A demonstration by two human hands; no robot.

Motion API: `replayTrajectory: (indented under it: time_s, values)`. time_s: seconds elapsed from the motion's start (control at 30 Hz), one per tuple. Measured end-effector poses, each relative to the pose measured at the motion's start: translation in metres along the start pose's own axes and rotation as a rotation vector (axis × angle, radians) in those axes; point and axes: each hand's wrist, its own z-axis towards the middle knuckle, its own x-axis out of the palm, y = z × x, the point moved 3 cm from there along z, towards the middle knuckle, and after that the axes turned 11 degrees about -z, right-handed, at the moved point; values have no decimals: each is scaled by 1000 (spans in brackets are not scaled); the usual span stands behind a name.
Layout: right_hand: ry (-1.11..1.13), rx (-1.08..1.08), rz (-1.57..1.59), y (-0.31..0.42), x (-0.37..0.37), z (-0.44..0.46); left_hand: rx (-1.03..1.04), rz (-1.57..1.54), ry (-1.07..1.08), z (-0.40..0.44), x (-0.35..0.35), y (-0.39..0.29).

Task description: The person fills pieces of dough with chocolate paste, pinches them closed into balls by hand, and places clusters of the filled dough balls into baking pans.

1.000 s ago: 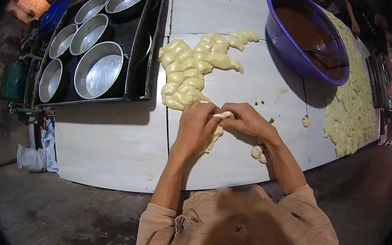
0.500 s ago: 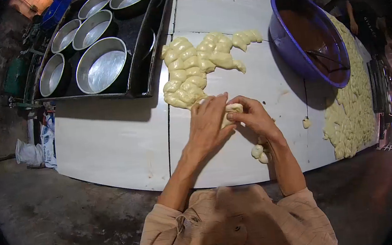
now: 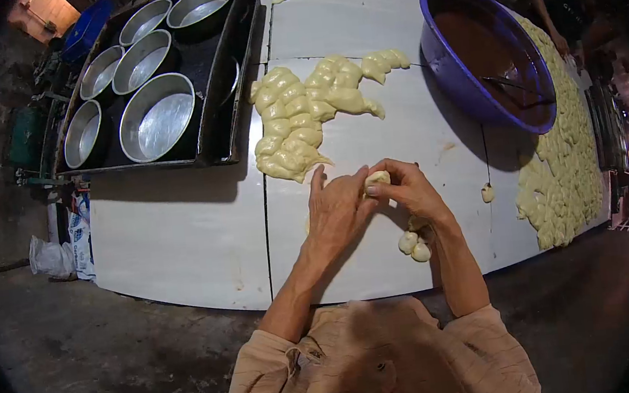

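A small piece of pale dough (image 3: pixel 378 179) is between my two hands above the white table. My right hand (image 3: pixel 414 196) pinches it between thumb and fingers. My left hand (image 3: pixel 337 208) is palm down, its fingers bent against the dough's left side and one outer finger raised; its palm side is hidden. Just beyond it lies a large cluster of shiny yellowish dough pieces (image 3: pixel 292 123), pressed together in rows. A few small dough balls (image 3: pixel 414 244) rest beside my right wrist, partly covered by it.
At the left, a black tray (image 3: pixel 168 165) carries several round metal pans (image 3: pixel 158 117). A purple basin (image 3: pixel 437 56) of brown liquid stands at the right, with a broad sheet of dough pieces (image 3: pixel 566 180) beside it. Another person's arm (image 3: pixel 549 22) shows behind the basin.
My left hand has lowered slightly, raising an outer finger and covering more of the dough. The other person's hands at the far edge have moved mostly out of view, leaving dough bits there.
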Motion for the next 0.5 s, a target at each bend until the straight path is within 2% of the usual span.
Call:
replayTrajectory:
  time_s: [0.1, 0.17, 0.33, 0.37, 0.4, 0.5]
  values:
    - [-22, 15, -55, -12, -1, 5, -28, 44, 28, 1, 7, 5]
    - [0, 4, -45, -20, -4, 6, 48, 75, 1, -1, 8, 3]
    - [3, 27, 265, -4, -14, -14, 92, 178, -35, -5, 16, 12]
    - [12, -147, 493, -2, -23, -23, 102, 204, -58, -5, 18, 13]
    - [4, -184, 509, 2, -35, -28, 79, 238, 9, -4, 18, 18]
    - [19, -350, 742, 17, -46, -40, 52, 141, -56, -5, 9, 5]
